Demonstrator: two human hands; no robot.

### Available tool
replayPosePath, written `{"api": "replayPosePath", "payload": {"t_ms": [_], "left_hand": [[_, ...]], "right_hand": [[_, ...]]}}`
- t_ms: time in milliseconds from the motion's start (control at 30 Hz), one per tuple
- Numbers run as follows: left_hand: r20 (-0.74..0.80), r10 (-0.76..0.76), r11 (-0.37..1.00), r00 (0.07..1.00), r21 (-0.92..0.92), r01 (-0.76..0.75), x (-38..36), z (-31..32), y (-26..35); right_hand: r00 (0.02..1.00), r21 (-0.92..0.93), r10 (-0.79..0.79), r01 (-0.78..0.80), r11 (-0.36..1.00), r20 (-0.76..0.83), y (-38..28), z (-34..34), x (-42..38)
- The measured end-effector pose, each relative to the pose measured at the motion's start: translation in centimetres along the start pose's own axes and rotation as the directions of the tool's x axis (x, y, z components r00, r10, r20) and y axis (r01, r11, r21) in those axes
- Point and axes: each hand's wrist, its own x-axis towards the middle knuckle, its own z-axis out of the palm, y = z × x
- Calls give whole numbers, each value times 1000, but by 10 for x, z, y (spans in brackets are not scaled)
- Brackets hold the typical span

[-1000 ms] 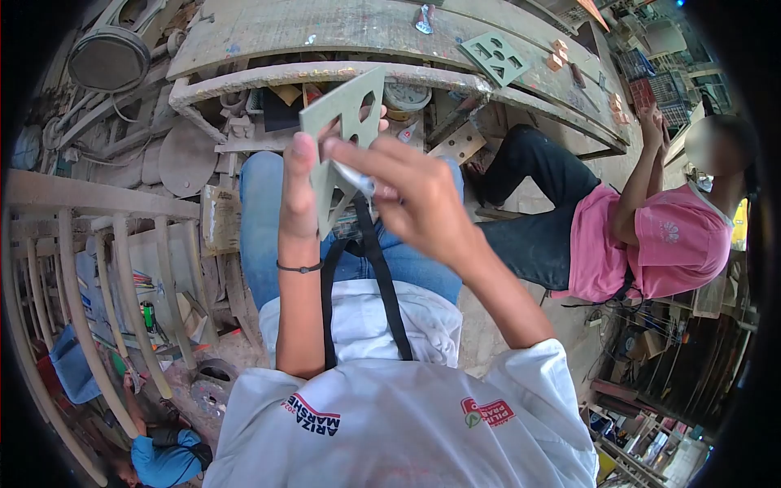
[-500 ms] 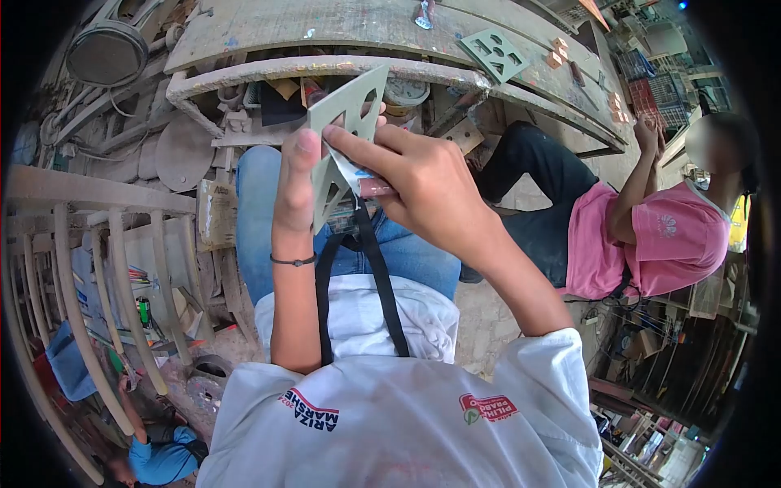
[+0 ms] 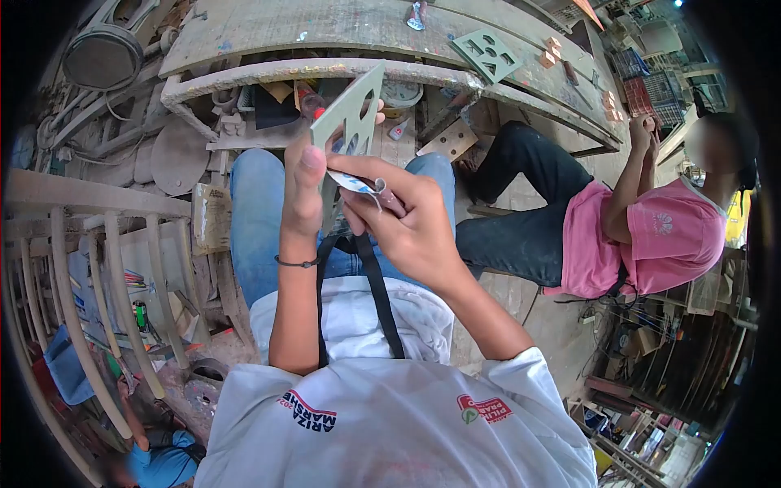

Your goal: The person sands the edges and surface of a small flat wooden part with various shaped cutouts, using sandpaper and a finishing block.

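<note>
My left hand (image 3: 303, 191) grips a grey-green flat board (image 3: 348, 104) with cut-out shapes, thumb on the near side and fingertips showing behind its far edge. The board stands steeply on edge above my lap. In my right hand (image 3: 415, 224) is a curled piece of sandpaper (image 3: 390, 201), brown on one face and white with blue print on the other. Its white part lies against the board near the lower cut-outs, under my extended index finger. The board's lower end is partly hidden by my hands.
On the wooden workbench (image 3: 268, 37) lie another cut-out board (image 3: 486, 55), small wooden blocks (image 3: 551, 53) and a curled sandpaper piece (image 3: 416, 15). A person in a pink shirt (image 3: 675, 236) sits at right. A slatted wooden rail (image 3: 98, 203) stands at left; another person in blue (image 3: 163, 464) is beyond it.
My right hand has drawn down and turned, with the sandpaper moving lower along the board and its curled end now showing. The board is turned more edge-on, still in my left hand.
</note>
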Motion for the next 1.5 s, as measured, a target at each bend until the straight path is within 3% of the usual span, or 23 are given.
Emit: {"api": "replayPosePath", "payload": {"t_ms": [67, 133, 167, 233, 300, 367, 433, 500, 533, 567, 633, 700, 733, 800, 900, 967, 1033, 1067, 1200, 1233, 1300, 1333, 1500], "left_hand": [[14, -28, 996, 1000, 81, 27, 1, -2, -1], [-76, 147, 989, 986, 43, -144, 2, -2, -10], [-75, 149, 988, 986, 46, -145, 2, -3, -13], [-147, 183, 981, 972, 84, -172, 3, -3, -15], [-153, 213, 976, 965, 86, -202, 7, -1, -16], [-180, 289, 955, 940, 122, -271, 7, 0, -19], [-164, 271, 957, 948, 146, -249, 6, -5, -24], [-199, 213, 975, 957, 107, -195, 5, -9, -26], [-123, 116, 993, 986, 41, -112, 4, -13, -21], [-127, 120, 992, 985, 44, -115, 6, -13, -19], [-150, 136, 990, 979, 65, -128, 6, -11, -19], [-157, 125, 991, 980, 58, -117, 7, -11, -26], [-160, 196, 976, 968, 127, -177, 8, -10, -28], [-151, 251, 955, 956, 198, -220, 9, -11, -28], [-109, 268, 944, 957, 227, -239, 8, -15, -35], [-105, 246, 956, 964, 191, -223, 9, -13, -30], [-51, 266, 921, 963, 308, -238, 9, -13, -28], [-52, 246, 929, 968, 297, -220, 9, -13, -27], [61, 306, 812, 950, 504, -294, 9, -6, -20], [64, 309, 822, 949, 484, -300, 10, -5, -18], [115, 339, 761, 934, 550, -344, 10, -7, -14], [145, 343, 725, 928, 587, -360, 10, -6, -11], [129, 296, 730, 946, 608, -311, 9, -5, -7]], "right_hand": [[993, 149, 118, -121, 981, 25, -6, 3, -1], [955, 460, 288, -290, 839, 75, -14, 6, -2], [955, 462, 286, -288, 839, 77, -16, 7, -1], [905, 670, 396, -393, 630, 158, -18, 9, 1], [897, 694, 402, -407, 593, 183, -20, 6, 3], [882, 826, 376, -423, 371, 283, -26, 3, 5], [886, 827, 375, -416, 377, 274, -24, 3, 10], [947, 533, 301, -314, 786, 114, -20, 8, 14], [995, 254, 95, -93, 963, 4, -12, 17, 13], [996, 254, 92, -91, 963, 9, -8, 15, 11], [999, -189, -37, 39, 981, 11, -9, 10, 8], [1000, -195, -17, 15, 981, -8, -11, 9, 10], [990, 52, 144, -144, 988, 2, -12, 7, 10], [933, 486, 344, -351, 801, 108, -10, 4, 10], [922, 707, 343, -364, 606, 180, -12, -7, 12], [907, 744, 362, -393, 540, 216, -10, -12, 13], [875, 922, 347, -381, 65, 337, 1, -16, 11], [877, 932, 330, -361, -32, 350, 3, -15, 10], [912, 957, 295, -256, -134, 285, 8, -29, 10], [914, 962, 304, -245, -117, 269, 5, -33, 8], [891, 941, 392, -306, 143, 229, -2, -36, 1], [911, 883, 392, -284, 374, 127, -13, -35, -2], [906, 629, 411, -378, 680, 101, -12, -46, -7]]}}
